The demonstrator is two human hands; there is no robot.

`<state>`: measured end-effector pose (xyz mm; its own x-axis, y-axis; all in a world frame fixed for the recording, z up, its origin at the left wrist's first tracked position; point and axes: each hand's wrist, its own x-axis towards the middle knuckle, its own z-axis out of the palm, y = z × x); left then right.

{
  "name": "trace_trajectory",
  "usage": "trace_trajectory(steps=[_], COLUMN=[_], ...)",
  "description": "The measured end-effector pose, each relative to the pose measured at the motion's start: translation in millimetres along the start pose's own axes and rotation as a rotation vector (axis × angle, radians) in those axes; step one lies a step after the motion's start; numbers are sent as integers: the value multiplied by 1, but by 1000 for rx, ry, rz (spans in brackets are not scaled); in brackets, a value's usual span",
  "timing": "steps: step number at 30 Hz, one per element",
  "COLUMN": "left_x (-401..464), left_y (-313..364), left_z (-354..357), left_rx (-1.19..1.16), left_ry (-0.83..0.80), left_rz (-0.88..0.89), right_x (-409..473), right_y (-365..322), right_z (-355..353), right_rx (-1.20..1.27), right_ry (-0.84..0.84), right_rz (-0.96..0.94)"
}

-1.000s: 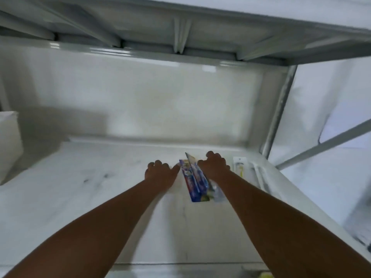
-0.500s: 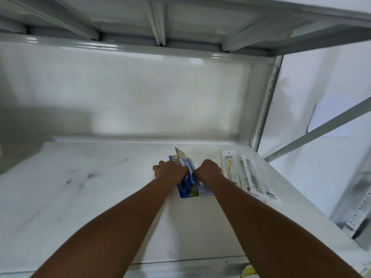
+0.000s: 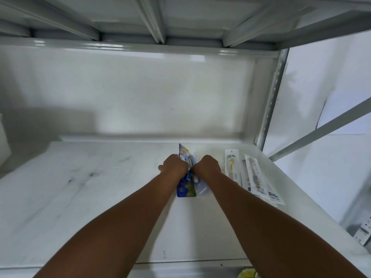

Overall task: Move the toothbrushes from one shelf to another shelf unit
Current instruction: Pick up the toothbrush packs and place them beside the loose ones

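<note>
A bundle of blue toothbrush packs (image 3: 186, 187) stands on edge on the white shelf (image 3: 100, 197), pressed between both hands. My left hand (image 3: 173, 164) grips its left side with curled fingers. My right hand (image 3: 206, 165) grips its right side the same way, knuckles up. The top of the bundle sticks out beyond the knuckles. Flat on the shelf to the right lie white toothbrush packs (image 3: 255, 177), one with a yellow brush (image 3: 231, 163) showing; they are apart from my hands.
The shelf above (image 3: 152, 21) hangs low overhead. A metal upright (image 3: 271, 101) and a slanted brace (image 3: 321, 129) bound the right side. A pale box edge (image 3: 4, 143) shows at far left. The shelf's front lip (image 3: 180, 263) runs below my forearms.
My hands have closed together on the blue packs, the left one moving right to meet the bundle. The view has shifted, showing more of the white packs at right.
</note>
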<state>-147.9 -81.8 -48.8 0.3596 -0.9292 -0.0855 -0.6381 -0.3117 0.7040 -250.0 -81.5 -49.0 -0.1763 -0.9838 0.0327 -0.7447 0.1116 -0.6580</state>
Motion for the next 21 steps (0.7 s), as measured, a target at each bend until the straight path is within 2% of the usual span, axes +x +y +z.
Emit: trace_trajectory(steps=[11, 16, 18, 21], left_x=[-9, -13, -15, -17], left_y=[1, 0, 0, -1], left_z=[-8, -11, -11, -11], left_rx=[-220, -321, -301, -323], left_ry=[-12, -100, -96, -57], left_rz=[88, 93, 107, 115], right_x=[1, 0, -1, 2], right_y=[-3, -12, -13, -13], right_z=[-3, -18, -21, -15], right_rx=[150, 274, 382, 361], right_ry=[-16, -187, -217, -227], right_rz=[-57, 101, 169, 225])
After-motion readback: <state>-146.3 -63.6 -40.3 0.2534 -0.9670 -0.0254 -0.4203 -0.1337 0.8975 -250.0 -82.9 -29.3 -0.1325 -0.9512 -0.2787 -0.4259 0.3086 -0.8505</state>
